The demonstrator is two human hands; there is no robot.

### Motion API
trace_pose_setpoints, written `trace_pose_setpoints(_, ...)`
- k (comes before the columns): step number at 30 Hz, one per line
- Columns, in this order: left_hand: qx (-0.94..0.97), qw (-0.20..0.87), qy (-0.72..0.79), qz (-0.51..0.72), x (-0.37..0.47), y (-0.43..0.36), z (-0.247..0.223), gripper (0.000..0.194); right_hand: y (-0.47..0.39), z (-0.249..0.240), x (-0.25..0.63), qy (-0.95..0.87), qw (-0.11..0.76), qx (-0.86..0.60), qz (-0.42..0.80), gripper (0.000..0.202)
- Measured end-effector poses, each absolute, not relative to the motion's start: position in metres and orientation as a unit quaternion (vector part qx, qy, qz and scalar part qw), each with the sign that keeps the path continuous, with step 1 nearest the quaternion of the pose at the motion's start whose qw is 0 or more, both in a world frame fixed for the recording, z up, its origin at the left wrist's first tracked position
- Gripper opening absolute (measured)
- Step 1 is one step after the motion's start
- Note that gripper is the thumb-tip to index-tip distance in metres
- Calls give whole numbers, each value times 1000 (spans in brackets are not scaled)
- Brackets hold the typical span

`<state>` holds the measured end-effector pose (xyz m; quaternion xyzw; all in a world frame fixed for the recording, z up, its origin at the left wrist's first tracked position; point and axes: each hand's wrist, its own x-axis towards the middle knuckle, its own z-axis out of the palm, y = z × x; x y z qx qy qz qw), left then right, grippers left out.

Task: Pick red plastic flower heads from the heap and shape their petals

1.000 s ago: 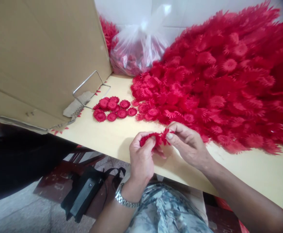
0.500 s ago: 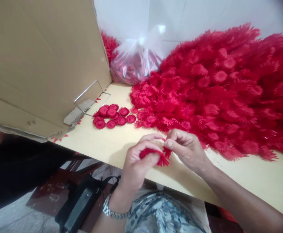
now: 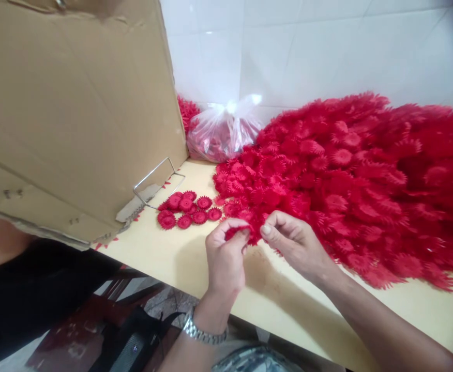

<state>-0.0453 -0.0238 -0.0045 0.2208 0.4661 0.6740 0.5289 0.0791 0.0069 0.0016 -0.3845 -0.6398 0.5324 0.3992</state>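
My left hand, with a metal watch at the wrist, pinches a red fringed piece between thumb and fingers. Close to its right, my right hand has thumb and index finger pressed together at the edge of the red material; what lies between those fingertips is too small to tell. Behind both hands a large heap of red fringed flower pieces spreads to the right. Several dark red round rosettes lie in a small group on the pale tabletop, left of my left hand.
A big cardboard box stands on the left, with a bent wire frame by its lower edge. A tied clear plastic bag sits against the tiled wall. Another person's dark clothing shows at lower left.
The view has tilted up, so the box, bag and heap appear lower. My left hand has turned more upright, and the red piece in it is now more hidden by the fingers.
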Motion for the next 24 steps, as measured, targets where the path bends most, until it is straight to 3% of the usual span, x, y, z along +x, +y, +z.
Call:
trace_pose_setpoints(10, 247, 527, 437, 686, -61, -12, -1, 8, 16, 7, 83, -668, 396, -395, 491, 35)
trace_pose_setpoints(16, 244, 446, 479, 715, -62, 25, 1, 9, 53, 16, 90, -720, 424, -477, 274, 21)
trace_pose_setpoints(21, 347, 419, 529, 651, -58, 49, 1, 13, 95, 19, 92, -791, 366, -490, 33, 19)
trace_pose_setpoints(24, 331, 444, 521, 650, -61, 37, -1, 17, 83, 19, 94, -799, 366, -476, 31, 20)
